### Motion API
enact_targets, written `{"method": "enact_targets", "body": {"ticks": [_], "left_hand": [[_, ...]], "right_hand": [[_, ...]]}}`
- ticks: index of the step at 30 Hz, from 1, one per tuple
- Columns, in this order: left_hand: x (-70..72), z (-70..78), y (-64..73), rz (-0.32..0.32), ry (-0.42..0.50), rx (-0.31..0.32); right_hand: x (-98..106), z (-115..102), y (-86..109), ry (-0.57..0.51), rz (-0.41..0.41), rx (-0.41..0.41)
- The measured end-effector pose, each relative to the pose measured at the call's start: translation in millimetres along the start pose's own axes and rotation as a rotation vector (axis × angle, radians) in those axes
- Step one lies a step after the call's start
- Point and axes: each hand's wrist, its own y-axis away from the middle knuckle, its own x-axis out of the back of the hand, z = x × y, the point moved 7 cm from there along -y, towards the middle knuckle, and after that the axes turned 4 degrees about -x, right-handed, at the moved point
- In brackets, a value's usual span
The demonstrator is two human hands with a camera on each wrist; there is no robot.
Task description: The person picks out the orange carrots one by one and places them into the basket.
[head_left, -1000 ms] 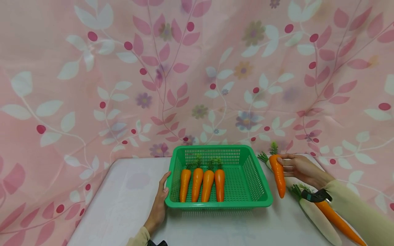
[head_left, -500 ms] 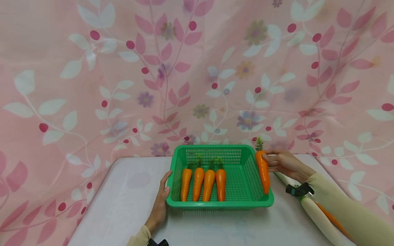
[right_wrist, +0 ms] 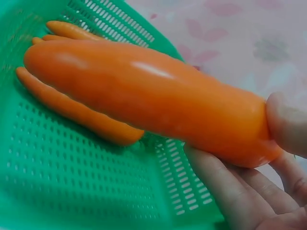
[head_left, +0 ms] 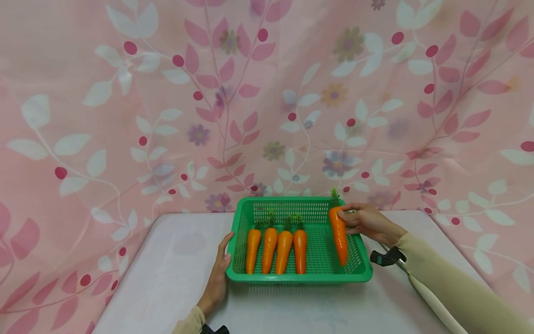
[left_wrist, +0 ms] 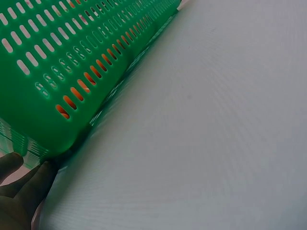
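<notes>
My right hand [head_left: 371,222] pinches an orange carrot [head_left: 340,239] by its thick upper end, thumb on one side and fingers on the other. Green leaves top it, and its tip points down over the right part of a green plastic basket [head_left: 300,277]. In the right wrist view the carrot [right_wrist: 144,91] spans most of the picture, above the basket floor. Inside the basket's left half, several carrots [head_left: 269,250] lie side by side, leaves toward the back. My left hand [head_left: 217,276] rests against the basket's left wall, fingers fairly straight; the left wrist view shows its fingers [left_wrist: 36,187] at the corner.
A white radish [head_left: 434,304] lies on the white table [head_left: 175,273] at the right, partly under the right sleeve [head_left: 454,283]. Behind the table hangs a pink floral cloth [head_left: 267,102].
My right hand has carried the carrot leftward, from beside the basket across its right rim to above its inside. The left hand stays at the basket's left wall.
</notes>
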Motion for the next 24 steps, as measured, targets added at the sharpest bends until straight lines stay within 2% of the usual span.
{"method": "enact_targets", "body": {"ticks": [10, 24], "left_hand": [[0.7, -1.7, 0.4, 0.003, -0.009, 0.003], [0.4, -0.2, 0.6, -0.001, -0.016, -0.013]], "right_hand": [[-25, -6, -8.3, 0.084, 0.009, 0.030], [-55, 2, -18.7, 0.174, 0.021, 0.003]]}}
